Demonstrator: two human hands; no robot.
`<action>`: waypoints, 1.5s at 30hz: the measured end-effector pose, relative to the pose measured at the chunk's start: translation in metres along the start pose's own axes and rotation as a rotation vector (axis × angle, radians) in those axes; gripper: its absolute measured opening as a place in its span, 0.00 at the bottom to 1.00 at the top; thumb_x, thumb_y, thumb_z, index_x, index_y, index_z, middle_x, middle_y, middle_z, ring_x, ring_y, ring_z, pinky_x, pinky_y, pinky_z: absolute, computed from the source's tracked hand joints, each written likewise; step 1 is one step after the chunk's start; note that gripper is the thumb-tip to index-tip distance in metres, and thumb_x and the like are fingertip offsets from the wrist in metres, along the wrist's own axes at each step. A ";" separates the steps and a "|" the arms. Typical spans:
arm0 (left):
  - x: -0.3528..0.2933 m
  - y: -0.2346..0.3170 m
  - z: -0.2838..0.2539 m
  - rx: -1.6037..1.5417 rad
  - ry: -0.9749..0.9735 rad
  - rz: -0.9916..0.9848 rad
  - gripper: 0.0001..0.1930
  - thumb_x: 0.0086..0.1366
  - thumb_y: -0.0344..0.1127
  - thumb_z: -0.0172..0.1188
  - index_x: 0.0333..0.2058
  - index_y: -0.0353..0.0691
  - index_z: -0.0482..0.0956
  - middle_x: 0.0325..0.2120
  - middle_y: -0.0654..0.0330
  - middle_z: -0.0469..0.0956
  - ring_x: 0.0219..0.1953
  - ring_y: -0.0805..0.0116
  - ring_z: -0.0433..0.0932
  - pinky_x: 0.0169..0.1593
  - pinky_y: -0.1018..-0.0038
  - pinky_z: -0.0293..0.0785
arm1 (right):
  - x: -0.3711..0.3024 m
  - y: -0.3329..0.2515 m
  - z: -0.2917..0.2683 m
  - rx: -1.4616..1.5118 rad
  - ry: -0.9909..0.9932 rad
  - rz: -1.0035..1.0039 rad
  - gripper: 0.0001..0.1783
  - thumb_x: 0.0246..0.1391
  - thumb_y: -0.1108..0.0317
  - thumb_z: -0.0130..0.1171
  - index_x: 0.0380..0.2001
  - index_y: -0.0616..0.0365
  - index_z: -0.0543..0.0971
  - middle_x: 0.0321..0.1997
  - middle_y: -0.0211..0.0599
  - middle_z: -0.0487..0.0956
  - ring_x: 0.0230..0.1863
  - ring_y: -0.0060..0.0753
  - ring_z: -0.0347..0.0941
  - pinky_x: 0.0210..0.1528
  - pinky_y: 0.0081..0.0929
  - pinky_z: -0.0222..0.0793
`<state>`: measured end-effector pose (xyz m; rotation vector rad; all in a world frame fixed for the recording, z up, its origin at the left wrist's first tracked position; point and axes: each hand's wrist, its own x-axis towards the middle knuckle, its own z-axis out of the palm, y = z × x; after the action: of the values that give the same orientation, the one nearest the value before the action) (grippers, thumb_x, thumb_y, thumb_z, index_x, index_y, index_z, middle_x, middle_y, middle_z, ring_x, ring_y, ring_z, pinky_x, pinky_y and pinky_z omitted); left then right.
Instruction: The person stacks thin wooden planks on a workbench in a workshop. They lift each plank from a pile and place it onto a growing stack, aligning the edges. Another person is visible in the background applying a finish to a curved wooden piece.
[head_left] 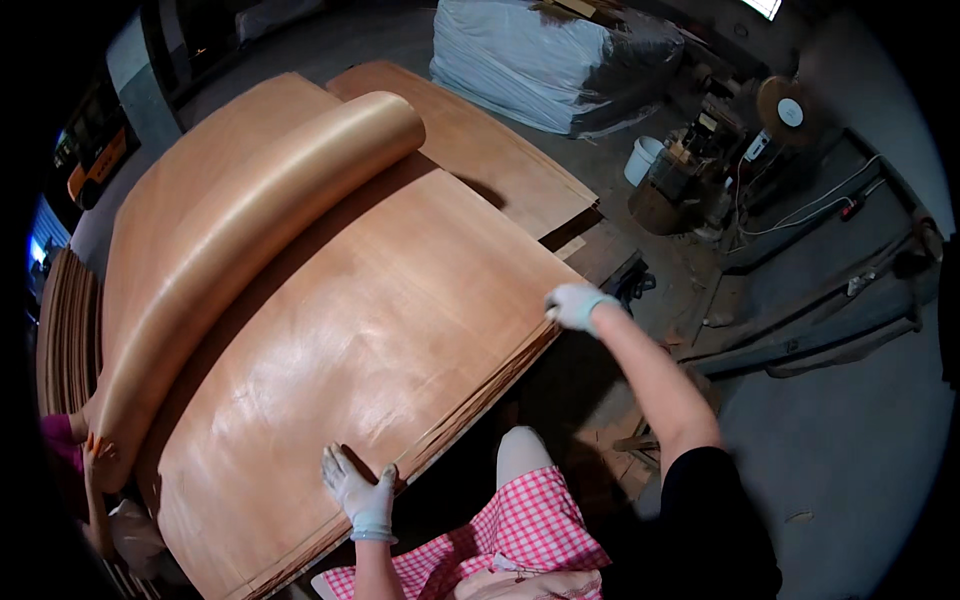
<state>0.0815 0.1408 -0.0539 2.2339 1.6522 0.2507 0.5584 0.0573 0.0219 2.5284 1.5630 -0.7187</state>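
Observation:
A wide stack of thin, reddish-tan wood veneer sheets (340, 360) lies in front of me, its layered edge facing my body. Across its far part, one veneer sheet is bent over into a long roll (270, 205). My left hand (360, 497), in a white glove, rests on the top sheet by the near edge with fingers stretched out. At the right corner of the stack, my gloved right hand (576, 306) has its fingers curled around the edge of a veneer sheet. Its fingertips are partly hidden.
At the far left, another person's hand (97, 452) touches the roll's end. A second sheet stack (480, 150) lies behind. Beyond it stand a plastic-wrapped pile (530, 65), a white bucket (643, 160) and a machine (690, 150). A dark metal frame (810, 270) is on the right.

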 end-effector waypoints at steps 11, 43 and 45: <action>-0.008 0.010 -0.017 0.042 -0.055 -0.018 0.54 0.46 0.52 0.69 0.67 0.36 0.50 0.68 0.43 0.49 0.71 0.47 0.46 0.71 0.56 0.40 | 0.039 0.103 0.038 0.403 0.332 0.674 0.21 0.57 0.62 0.57 0.49 0.65 0.76 0.53 0.56 0.76 0.57 0.54 0.70 0.58 0.40 0.65; -0.177 -0.080 -0.062 -1.916 0.325 -0.262 0.04 0.61 0.21 0.60 0.34 0.35 0.78 0.29 0.63 0.79 0.30 0.79 0.75 0.37 0.81 0.72 | -0.243 -0.401 0.109 0.120 -0.027 -0.763 0.13 0.61 0.67 0.54 0.46 0.59 0.79 0.43 0.44 0.80 0.45 0.40 0.78 0.47 0.31 0.73; -0.180 -0.103 -0.070 -1.920 0.424 -0.309 0.05 0.59 0.18 0.58 0.33 0.34 0.78 0.28 0.62 0.79 0.29 0.77 0.75 0.36 0.81 0.72 | -0.243 -0.391 0.107 0.226 0.047 -0.696 0.08 0.57 0.67 0.58 0.37 0.57 0.81 0.35 0.44 0.80 0.36 0.43 0.78 0.39 0.33 0.73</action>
<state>-0.0884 0.0084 -0.0170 0.4459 0.8660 1.4555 0.0946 0.0100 0.0980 2.1057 2.5401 -0.9386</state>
